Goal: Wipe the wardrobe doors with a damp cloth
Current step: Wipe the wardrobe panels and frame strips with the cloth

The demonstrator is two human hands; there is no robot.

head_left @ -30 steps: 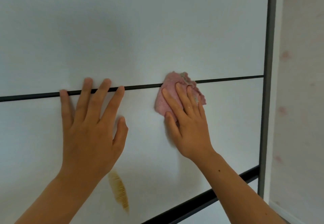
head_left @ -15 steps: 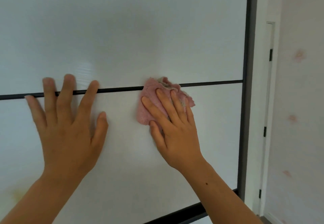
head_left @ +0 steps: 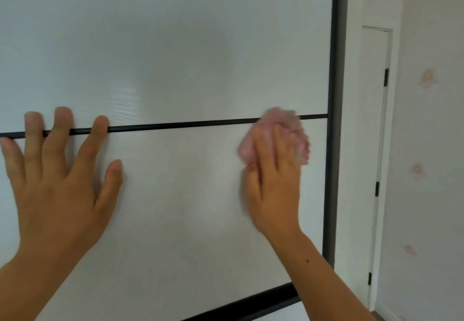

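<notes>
The white wardrobe door [head_left: 175, 57] fills the view. At three o'clock the right hand [head_left: 273, 185] presses the pink cloth [head_left: 288, 122] flat-fingered on its dark strip [head_left: 175, 125]; at nine the left hand [head_left: 57, 190] lies spread, empty. Flowered wallpaper [head_left: 431, 145] beyond.

White wardrobe door [head_left: 175, 57] with a black dividing strip [head_left: 175, 125]. Pink cloth [head_left: 278, 118]. Pale wallpaper [head_left: 431, 145] dotted with pink blossoms

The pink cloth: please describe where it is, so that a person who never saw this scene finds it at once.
On the white wardrobe door, follow the thin black horizontal strip rightward, almost to the dark vertical frame. There the right hand presses a crumpled cloth against the door, over the strip. It is the only pink thing there; the left hand rests bare on the door.
</notes>
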